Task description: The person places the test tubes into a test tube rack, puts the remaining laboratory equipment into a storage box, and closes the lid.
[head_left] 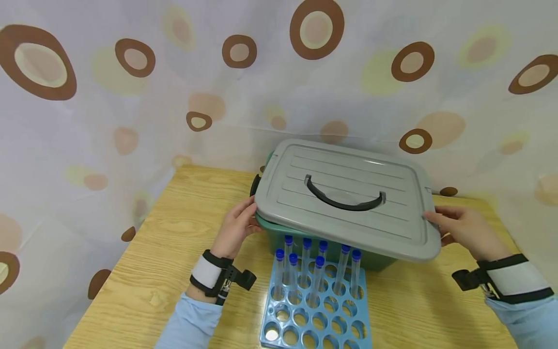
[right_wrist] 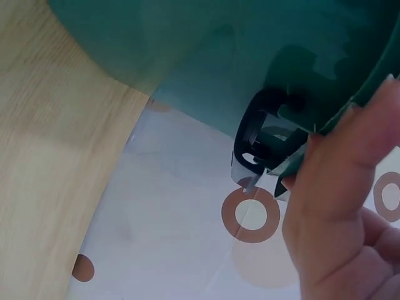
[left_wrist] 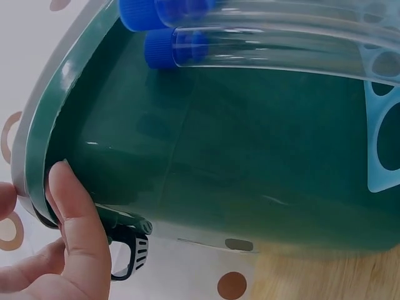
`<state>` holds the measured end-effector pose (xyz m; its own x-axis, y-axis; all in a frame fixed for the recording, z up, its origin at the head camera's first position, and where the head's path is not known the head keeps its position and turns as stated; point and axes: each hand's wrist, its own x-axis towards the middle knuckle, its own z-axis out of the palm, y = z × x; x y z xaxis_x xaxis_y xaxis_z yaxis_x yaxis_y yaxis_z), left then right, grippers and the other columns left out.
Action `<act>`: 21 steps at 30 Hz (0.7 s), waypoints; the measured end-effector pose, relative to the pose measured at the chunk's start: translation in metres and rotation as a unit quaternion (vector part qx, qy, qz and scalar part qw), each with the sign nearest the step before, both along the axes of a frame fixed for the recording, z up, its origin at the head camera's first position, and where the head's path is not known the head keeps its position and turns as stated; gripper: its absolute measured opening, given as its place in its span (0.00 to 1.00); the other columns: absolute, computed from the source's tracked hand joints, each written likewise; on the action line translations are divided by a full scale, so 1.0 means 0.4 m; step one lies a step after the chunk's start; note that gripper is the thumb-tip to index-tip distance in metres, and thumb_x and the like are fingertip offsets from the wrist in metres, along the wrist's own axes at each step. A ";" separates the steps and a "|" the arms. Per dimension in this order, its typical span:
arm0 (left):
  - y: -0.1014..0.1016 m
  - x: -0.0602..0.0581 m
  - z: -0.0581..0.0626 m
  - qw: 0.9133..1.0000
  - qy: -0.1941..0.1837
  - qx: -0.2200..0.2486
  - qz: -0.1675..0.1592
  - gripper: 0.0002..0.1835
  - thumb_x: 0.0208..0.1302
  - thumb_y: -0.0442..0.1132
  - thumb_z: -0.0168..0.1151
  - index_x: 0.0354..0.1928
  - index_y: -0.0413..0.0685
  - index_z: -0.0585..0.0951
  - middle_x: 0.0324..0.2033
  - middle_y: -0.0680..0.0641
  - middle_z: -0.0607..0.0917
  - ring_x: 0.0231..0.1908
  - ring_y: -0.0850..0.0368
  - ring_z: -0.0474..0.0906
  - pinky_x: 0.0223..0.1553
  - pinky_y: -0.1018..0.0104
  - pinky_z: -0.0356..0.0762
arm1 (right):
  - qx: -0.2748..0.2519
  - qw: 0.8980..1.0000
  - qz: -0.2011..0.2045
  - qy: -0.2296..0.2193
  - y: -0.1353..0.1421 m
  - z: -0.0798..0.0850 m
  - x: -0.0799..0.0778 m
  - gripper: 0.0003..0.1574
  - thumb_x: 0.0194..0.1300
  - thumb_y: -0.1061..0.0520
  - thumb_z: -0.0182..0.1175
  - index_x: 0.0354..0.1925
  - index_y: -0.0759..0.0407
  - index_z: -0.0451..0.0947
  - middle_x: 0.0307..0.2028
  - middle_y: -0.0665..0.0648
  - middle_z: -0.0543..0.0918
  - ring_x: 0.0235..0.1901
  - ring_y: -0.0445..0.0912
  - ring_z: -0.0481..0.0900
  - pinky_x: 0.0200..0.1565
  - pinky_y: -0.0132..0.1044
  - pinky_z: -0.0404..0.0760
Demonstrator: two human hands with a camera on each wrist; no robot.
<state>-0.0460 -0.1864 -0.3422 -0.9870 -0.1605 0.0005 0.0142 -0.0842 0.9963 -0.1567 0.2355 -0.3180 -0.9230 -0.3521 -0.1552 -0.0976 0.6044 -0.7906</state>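
Observation:
A grey lid with a black handle lies askew over a green storage box, its right front corner jutting past the rim. At the lid's left front corner my left hand pinches the edge, thumb above and fingers beneath the rim. My right hand holds the lid's right edge, thumb on top. The left wrist view has the left fingers against the green box below its rim. In the right wrist view the right fingers are beside a black side latch.
In front of the box stands a light blue rack holding several clear test tubes with blue caps, close to the box wall. Everything stands on a wooden table. A patterned cloth hangs behind.

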 end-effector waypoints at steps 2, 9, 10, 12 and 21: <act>-0.001 0.000 -0.001 1.000 0.001 0.001 -0.004 0.24 0.72 0.38 0.43 0.67 0.38 0.63 0.37 0.47 0.76 0.29 0.64 0.75 0.35 0.70 0.77 | 0.005 1.000 -0.001 -0.008 -0.004 0.001 -0.008 0.42 0.71 0.46 0.48 0.64 0.81 0.53 0.27 0.41 0.79 0.27 0.36 0.79 0.31 0.37 0.82; -0.002 0.002 0.000 1.000 -0.001 0.002 -0.009 0.24 0.72 0.37 0.43 0.67 0.38 0.62 0.38 0.47 0.76 0.29 0.64 0.75 0.36 0.70 0.77 | 0.012 1.000 0.003 0.003 -0.010 0.001 -0.030 0.40 0.71 0.48 0.49 0.64 0.80 0.54 0.26 0.39 0.79 0.25 0.35 0.79 0.30 0.35 0.82; -0.002 0.002 0.000 1.000 0.000 0.000 -0.010 0.24 0.72 0.38 0.43 0.67 0.37 0.62 0.38 0.47 0.76 0.29 0.64 0.75 0.36 0.71 0.77 | 0.013 1.000 0.002 0.005 -0.011 0.002 -0.033 0.40 0.70 0.49 0.49 0.64 0.80 0.54 0.26 0.38 0.79 0.25 0.35 0.79 0.29 0.35 0.82; -0.002 0.003 -0.001 1.000 0.001 0.001 -0.012 0.24 0.72 0.38 0.43 0.67 0.37 0.61 0.37 0.48 0.76 0.29 0.65 0.75 0.36 0.71 0.77 | 0.014 1.000 -0.001 0.006 -0.012 0.002 -0.039 0.40 0.70 0.49 0.50 0.65 0.79 0.54 0.25 0.38 0.79 0.24 0.35 0.79 0.29 0.35 0.82; 0.002 0.003 -0.003 1.000 0.003 0.008 -0.008 0.24 0.72 0.38 0.44 0.68 0.39 0.62 0.34 0.50 0.76 0.28 0.64 0.75 0.35 0.71 0.77 | 0.050 0.999 0.007 -0.004 -0.010 0.007 -0.063 0.43 0.70 0.46 0.49 0.65 0.80 0.53 0.32 0.46 0.80 0.26 0.34 0.79 0.31 0.34 0.82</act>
